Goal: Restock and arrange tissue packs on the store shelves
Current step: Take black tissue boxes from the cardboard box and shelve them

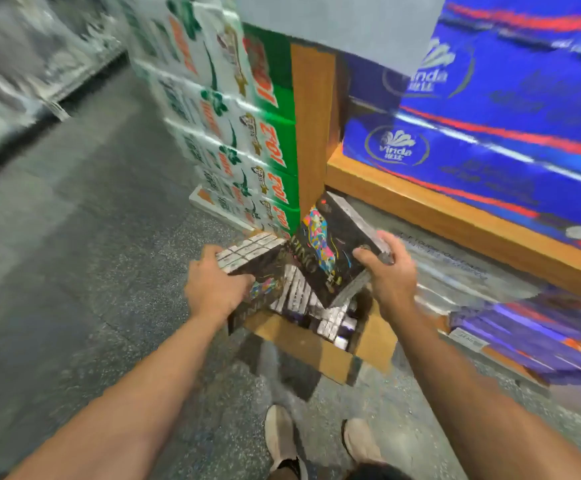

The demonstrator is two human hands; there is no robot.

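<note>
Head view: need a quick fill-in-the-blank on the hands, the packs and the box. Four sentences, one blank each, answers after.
1. Each hand, left hand and right hand, grips one ____ tissue pack.
2. Below the left pack and the right pack sits an open ____ box with more packs inside.
3. That box rests on the ____.
4. The blue packs on the wooden shelf bear the brand name ____.

Missing words: black; cardboard; floor; Vinda

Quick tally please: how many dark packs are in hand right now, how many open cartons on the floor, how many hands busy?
Dark packs in hand: 2, left pack, right pack
Open cardboard carton: 1
Hands gripping: 2, left hand, right hand
Total: 5
</note>
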